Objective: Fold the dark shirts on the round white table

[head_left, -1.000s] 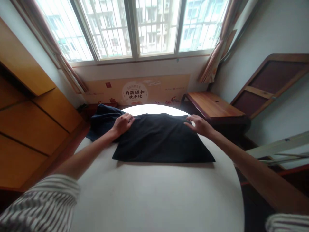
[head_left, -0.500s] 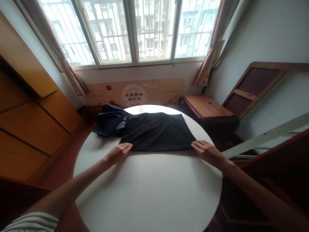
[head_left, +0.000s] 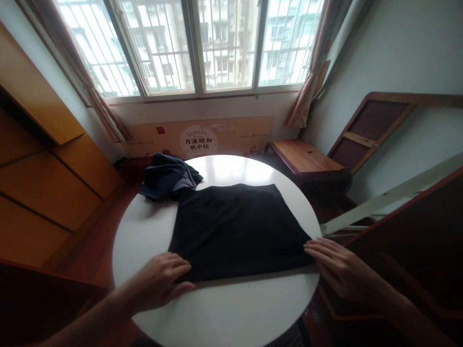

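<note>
A plain black garment (head_left: 235,231), shaped like a short skirt, lies spread on the round white table (head_left: 231,313). Its far edge is narrower than its near edge. My left hand (head_left: 162,279) is at the near left corner, fingers over the cloth and thumb below the near edge, closed on that corner. At the near right corner, my right hand (head_left: 336,262) has its fingertips pressed together on the fabric, its thumb hidden. Beyond the garment's far left corner sits a crumpled pile of dark navy clothing (head_left: 164,178).
A wooden side table (head_left: 307,156) stands behind the table on the right, near a leaning wood-framed panel (head_left: 361,140). Orange-brown cabinets (head_left: 83,178) line the left. A printed banner (head_left: 231,135) runs under the barred window (head_left: 224,48).
Both hands have come closer to me and farther apart, drawing the garment's near edge toward me. The garment now covers more of the table and lies clear of the navy pile's right side.
</note>
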Motion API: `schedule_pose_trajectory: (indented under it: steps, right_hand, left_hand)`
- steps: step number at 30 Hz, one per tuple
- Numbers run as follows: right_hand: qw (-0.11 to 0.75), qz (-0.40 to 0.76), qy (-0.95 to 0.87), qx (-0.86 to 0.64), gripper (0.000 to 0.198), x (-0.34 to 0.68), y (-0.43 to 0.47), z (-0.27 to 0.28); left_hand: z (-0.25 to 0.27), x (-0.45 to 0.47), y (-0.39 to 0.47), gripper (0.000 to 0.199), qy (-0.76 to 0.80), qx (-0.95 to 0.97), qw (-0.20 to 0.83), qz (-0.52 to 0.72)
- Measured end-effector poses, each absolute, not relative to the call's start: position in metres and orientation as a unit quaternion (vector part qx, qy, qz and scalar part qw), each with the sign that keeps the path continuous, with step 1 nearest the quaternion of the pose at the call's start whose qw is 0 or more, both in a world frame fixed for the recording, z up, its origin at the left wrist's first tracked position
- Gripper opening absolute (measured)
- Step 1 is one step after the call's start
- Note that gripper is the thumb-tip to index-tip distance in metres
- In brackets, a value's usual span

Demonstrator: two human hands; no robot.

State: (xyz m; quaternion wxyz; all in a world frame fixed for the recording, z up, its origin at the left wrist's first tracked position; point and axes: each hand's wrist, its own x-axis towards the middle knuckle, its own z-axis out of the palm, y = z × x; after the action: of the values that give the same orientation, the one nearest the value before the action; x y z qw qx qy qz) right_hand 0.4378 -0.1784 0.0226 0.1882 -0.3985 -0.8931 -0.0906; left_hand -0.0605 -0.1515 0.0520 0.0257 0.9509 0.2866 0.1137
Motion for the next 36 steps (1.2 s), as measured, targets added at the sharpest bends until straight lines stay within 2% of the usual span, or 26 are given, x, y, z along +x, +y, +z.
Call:
schedule_pose_trajectory:
  steps: [3,9,14,20,25,31,36]
  right_hand:
    - [0.240,-0.034,-0.864,-0.441,0.036,0.375,-0.145,0.039]
    - [0.083,0.062,-0.872,-0.478,0.059,0.284,-0.071,0.020]
    - [0.040,0.034,-0.809,-0.586,0.064,0.339,-0.049,-0.003]
    - [0.042,0.035,-0.754,-0.655,0.069,0.395,-0.054,-0.014]
    - [0.043,-0.003,-0.756,-0.653,0.065,0.370,-0.037,0.003]
    - [0.073,0.039,-0.823,-0.561,0.039,0.306,0.012,0.023]
    - [0.045,0.055,-0.809,-0.584,0.045,0.321,0.029,0.011]
  left_hand:
    - [0.060,-0.008,-0.116,0.033,0.293,0.941,0.074,0.152]
    - [0.017,0.067,-0.028,0.056,0.357,0.928,0.097,0.047]
    - [-0.009,0.016,-0.003,0.053,0.423,0.903,0.063,0.036]
    - [-0.023,-0.059,-0.006,0.056,0.515,0.855,-0.010,0.056]
    - [-0.005,-0.045,0.003,0.050,0.512,0.856,-0.019,0.070]
    - [0.010,0.018,0.055,0.057,0.429,0.899,0.067,0.056]
    - [-0.014,-0.004,0.077,0.063,0.479,0.875,0.054,0.038]
